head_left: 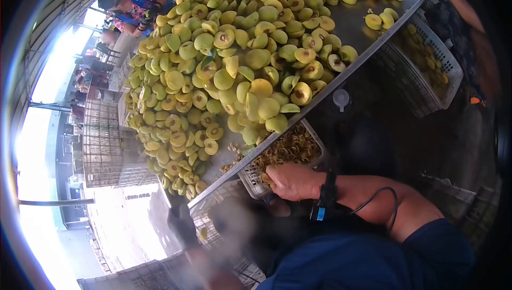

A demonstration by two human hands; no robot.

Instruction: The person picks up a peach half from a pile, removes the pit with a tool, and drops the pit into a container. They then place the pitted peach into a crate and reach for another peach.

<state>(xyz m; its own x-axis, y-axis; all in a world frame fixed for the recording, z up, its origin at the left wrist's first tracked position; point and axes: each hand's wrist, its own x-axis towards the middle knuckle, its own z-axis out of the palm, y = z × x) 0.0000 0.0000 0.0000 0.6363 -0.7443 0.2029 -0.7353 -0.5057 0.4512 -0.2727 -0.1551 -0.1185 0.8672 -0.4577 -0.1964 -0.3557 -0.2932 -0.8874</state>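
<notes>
A heap of halved yellow-green stone fruit (pixel 229 61) covers the metal table (pixel 341 31). Beyond the table's raised edge, a white basket (pixel 249 182) holds brown pits and scraps (pixel 290 148). Over the near side of this basket is my bare right hand (pixel 293 180), its fingers curled together; what they hold, if anything, is hidden. A strapped device with a cable sits on that wrist. My left hand (pixel 182 226), in a dark grey glove, is beside the table's near corner, smeared by motion. Close to it, a piece of yellow-green fruit (pixel 203 233) shows against a crate.
A white crate of fruit (pixel 445 55) stands at the right, near another person's arm (pixel 464 7). A person in a floral top (pixel 141 10) works across the table. Stacked crates (pixel 101 143) line the left. A pale round scoop-like object (pixel 341 98) lies beyond the table edge.
</notes>
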